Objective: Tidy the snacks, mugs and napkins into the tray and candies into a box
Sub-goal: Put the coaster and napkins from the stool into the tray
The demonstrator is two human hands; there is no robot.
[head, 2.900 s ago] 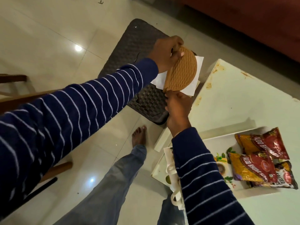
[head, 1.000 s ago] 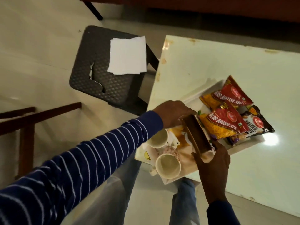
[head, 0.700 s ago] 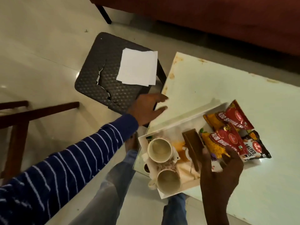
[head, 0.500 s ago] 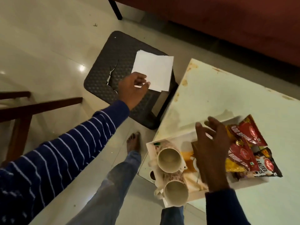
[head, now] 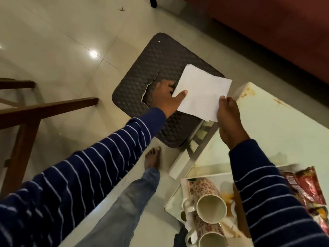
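Note:
A stack of white napkins (head: 203,93) is lifted just above the dark woven stool (head: 153,68). My left hand (head: 165,98) pinches its left edge, thumb on top. My right hand (head: 227,114) grips its right corner. At the lower right, the white tray (head: 204,177) sits on the table and holds two floral mugs (head: 208,202) lying on their sides. A brown holder (head: 237,207) stands in the tray, and red snack packets (head: 306,188) lie partly behind my right sleeve.
The white table (head: 277,132) with rust stains fills the right side. A wooden chair frame (head: 35,111) stands at the left. A red-brown sofa (head: 267,29) runs along the top right. My bare foot (head: 153,157) rests on the tiled floor between stool and table.
Both hands left the tray after setting the brown holder in it. The left hand reached the napkins on the stool first, then the right joined; both now hold the stack.

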